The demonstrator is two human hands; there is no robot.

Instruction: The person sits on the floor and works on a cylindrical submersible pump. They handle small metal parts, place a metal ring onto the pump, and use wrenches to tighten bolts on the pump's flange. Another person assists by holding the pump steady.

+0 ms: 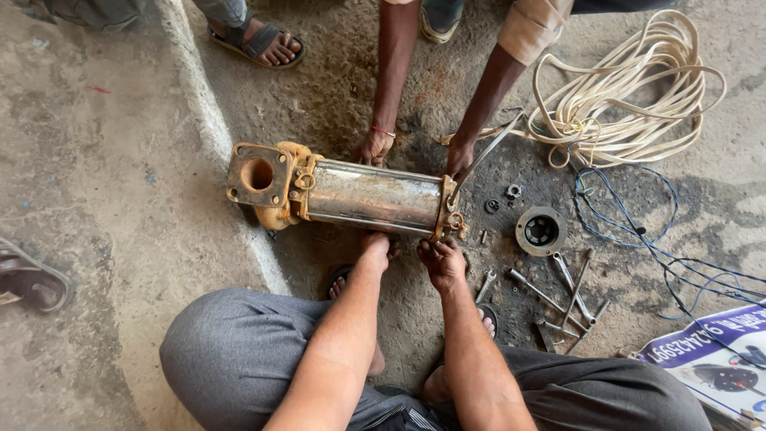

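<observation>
A rusty cylindrical pump motor with a steel body and an orange flanged end lies on its side on the concrete floor. My left hand rests against its near side, fingers curled on the casing. My right hand is closed at the motor's right end cap, near a bolt. Across from me, another person's two hands press on the far side; one holds a long metal bar levered at the end cap.
Spanners and rods lie at the right with a round bearing housing and small nuts. A coil of cream cable and blue wires lie beyond. Sandalled feet stand nearby. A printed banner lies bottom right.
</observation>
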